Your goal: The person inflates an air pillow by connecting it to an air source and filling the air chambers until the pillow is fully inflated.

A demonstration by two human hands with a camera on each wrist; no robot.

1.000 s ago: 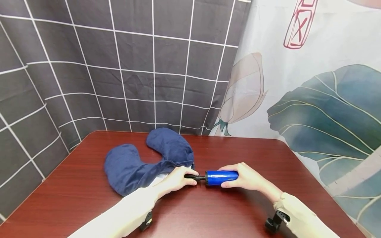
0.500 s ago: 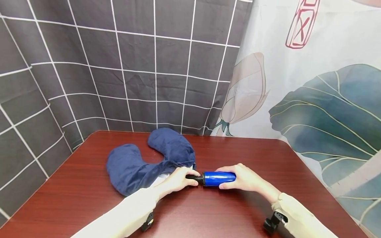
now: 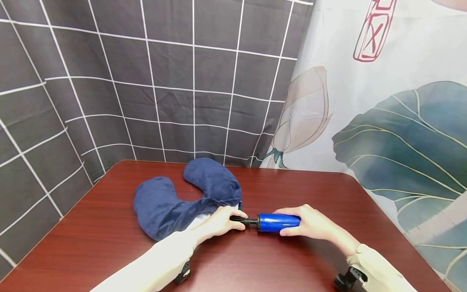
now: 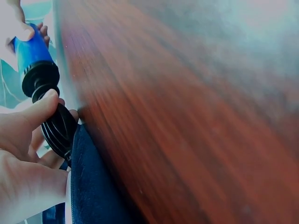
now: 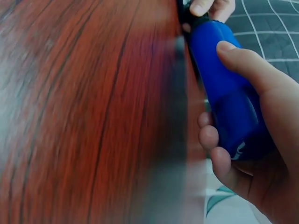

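Observation:
A blue hand pump (image 3: pixel 275 222) lies level between both hands, close over the table. My right hand (image 3: pixel 311 223) grips its blue barrel, the thumb along one side and the fingers curled round the other in the right wrist view. My left hand (image 3: pixel 221 221) holds the black ribbed end piece (image 4: pixel 59 130), thumb and fingers round it. A short black rod shows between this piece and the barrel. Left of the hands sits a navy U-shaped neck pillow (image 3: pixel 157 207). White inner material (image 3: pixel 198 220) shows at its zipped opening beside the left hand, which partly hides it.
The reddish-brown wooden table (image 3: pixel 237 263) carries everything. A dark grey curtain with white grid lines (image 3: pixel 175 81) hangs behind it, and a white cloth printed with flowers and leaves (image 3: pixel 339 48) hangs at the right.
The right hand first moved the blue barrel left until the rod was nearly hidden, then drew it back right, baring the rod again. The left hand kept its hold beside the pillow.

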